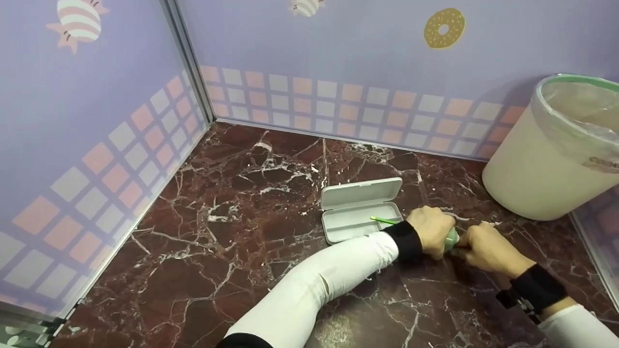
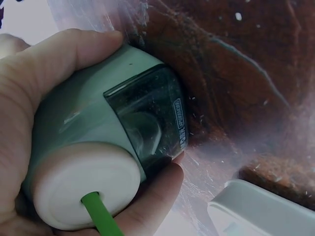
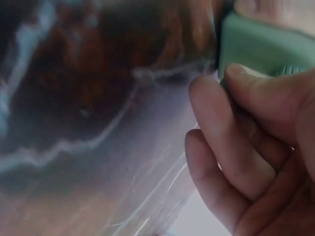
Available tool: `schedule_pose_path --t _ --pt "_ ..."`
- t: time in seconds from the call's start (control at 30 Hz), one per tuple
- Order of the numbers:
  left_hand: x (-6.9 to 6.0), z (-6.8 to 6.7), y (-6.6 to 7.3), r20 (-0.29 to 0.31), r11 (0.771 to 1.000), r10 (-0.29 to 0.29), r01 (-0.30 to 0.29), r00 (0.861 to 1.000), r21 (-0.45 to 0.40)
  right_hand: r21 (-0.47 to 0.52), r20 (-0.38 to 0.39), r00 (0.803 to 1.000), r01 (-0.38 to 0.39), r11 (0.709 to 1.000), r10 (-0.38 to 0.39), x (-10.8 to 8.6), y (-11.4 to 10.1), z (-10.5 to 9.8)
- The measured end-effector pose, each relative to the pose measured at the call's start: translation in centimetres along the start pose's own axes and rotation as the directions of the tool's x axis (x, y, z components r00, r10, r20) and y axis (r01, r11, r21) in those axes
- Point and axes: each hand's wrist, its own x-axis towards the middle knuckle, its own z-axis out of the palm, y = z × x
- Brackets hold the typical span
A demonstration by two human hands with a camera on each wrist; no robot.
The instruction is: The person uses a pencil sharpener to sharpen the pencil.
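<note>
My left hand [image 1: 432, 231] grips a rounded green pencil sharpener [image 2: 78, 115], its thumb and fingers wrapped round the body. The sharpener has a dark see-through window [image 2: 150, 120] and a pale round end. A green pencil [image 2: 102, 215] sticks out of the hole in that end. In the head view, a green pencil [image 1: 383, 220] points left from behind the left wrist, over an open case. At the sharpener's opposite end, my right hand [image 1: 491, 249] pinches a small part between thumb and forefinger; the fingers mostly hide that part.
The open pale pencil case [image 1: 338, 235] lies left of the hands, lid tilted back. A lined waste bin [image 1: 527, 164] stands at the back right. White specks are scattered on the dark red marbled table [image 1: 217, 261]. Patterned panels [image 1: 338, 58] border the back and left side.
</note>
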Motion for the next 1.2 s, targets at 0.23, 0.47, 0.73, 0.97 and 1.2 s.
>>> schedule_pose_path --t 0.23,0.47,0.73,0.97,1.2 --pt "0.0 -0.1 0.2 -0.008 1.0 -0.02 0.02 1.0 0.021 -0.139 0.023 0.999 0.033 0.99 -0.03 -1.0 -2.6 -0.5" --pt "0.2 -0.2 0.4 0.008 0.999 -0.036 0.036 0.999 0.013 -0.219 0.036 0.999 0.008 0.976 0.0 -1.3 -4.1 -1.6" --pt "-0.1 -0.3 0.3 0.004 1.0 -0.016 0.016 1.0 0.011 -0.261 0.01 1.0 -0.001 0.965 0.004 -0.8 -5.7 -4.6" --pt "-0.1 -0.7 0.0 0.002 1.0 -0.023 0.023 1.0 0.016 -0.278 -0.112 0.993 0.003 0.96 -0.035 1.1 -3.8 -5.9" --pt "-0.1 -0.3 0.2 0.003 1.0 -0.01 0.01 1.0 -0.001 -0.255 -0.143 0.99 -0.038 0.966 0.001 1.3 -1.6 -4.5"
